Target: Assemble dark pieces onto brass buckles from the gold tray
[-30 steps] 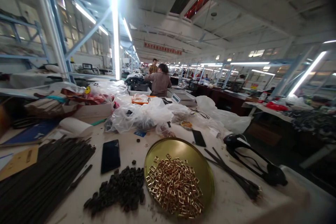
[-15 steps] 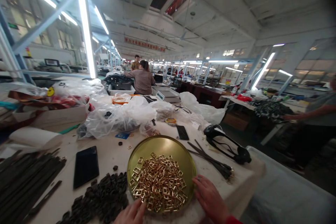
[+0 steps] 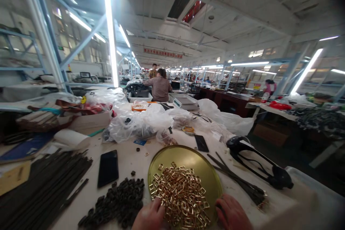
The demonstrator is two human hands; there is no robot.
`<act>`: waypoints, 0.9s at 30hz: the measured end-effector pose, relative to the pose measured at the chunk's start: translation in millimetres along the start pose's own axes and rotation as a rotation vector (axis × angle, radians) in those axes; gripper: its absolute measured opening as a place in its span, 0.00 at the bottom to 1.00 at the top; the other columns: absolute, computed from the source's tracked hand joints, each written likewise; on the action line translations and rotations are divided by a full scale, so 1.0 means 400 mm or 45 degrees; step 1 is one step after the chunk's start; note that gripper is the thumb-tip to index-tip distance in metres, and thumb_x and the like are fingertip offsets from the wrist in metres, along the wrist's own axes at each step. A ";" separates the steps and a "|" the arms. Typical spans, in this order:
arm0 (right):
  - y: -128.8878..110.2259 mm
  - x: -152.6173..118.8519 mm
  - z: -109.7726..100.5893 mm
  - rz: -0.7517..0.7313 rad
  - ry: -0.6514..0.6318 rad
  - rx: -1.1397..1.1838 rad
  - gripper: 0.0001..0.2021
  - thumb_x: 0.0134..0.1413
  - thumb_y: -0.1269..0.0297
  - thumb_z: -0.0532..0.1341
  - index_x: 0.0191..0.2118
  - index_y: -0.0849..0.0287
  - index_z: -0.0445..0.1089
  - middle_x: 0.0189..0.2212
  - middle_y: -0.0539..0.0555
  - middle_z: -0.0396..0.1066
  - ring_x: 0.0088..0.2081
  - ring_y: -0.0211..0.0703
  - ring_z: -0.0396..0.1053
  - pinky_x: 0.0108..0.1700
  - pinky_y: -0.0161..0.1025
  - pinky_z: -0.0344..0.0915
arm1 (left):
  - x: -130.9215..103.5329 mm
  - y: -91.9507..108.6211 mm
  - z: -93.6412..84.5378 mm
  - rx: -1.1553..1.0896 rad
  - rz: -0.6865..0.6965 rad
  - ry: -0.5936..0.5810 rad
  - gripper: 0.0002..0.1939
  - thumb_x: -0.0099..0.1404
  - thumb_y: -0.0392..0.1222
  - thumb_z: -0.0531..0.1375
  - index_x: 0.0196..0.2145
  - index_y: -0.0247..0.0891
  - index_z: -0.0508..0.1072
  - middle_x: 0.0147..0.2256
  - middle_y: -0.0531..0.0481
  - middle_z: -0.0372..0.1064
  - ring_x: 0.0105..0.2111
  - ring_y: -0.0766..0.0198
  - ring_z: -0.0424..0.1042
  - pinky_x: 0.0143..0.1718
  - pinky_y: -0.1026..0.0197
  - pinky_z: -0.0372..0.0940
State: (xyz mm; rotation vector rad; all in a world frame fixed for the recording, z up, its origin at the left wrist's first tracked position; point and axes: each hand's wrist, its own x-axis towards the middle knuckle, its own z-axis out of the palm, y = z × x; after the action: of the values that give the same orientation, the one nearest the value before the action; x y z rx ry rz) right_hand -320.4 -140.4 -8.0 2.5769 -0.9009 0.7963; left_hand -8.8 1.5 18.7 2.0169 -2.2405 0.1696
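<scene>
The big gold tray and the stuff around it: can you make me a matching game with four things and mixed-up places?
Things:
1. Rectangular metal buckles
2. Small dark loops
3. The person's right hand
4. Wide bundle of long dark strips

Places:
A. Piled right next to the gold tray, on its left
B. In the picture's lower left corner
C. Heaped on the tray
D. At the tray's right edge

Pairs: 1-C, 2-A, 3-D, 4-B

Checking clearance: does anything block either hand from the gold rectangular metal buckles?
Nothing visible blocks the buckles: the left hand is at their edge, right hand at the rim of the round golden metal tray.
</scene>
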 end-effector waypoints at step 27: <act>-0.212 0.115 -0.022 0.277 -0.573 0.213 0.41 0.48 0.39 0.51 0.61 0.64 0.48 0.62 0.63 0.45 0.61 0.55 0.45 0.60 0.55 0.43 | -0.105 0.079 -0.053 -0.318 0.008 0.083 0.15 0.61 0.34 0.56 0.46 0.39 0.68 0.53 0.45 0.63 0.52 0.53 0.62 0.52 0.48 0.60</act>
State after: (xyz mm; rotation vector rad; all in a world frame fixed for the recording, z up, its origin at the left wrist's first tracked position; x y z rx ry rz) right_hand -239.5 -94.3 18.6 2.9003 -1.3097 0.3520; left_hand -35.5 49.3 32.7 1.8482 -2.1100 -0.0419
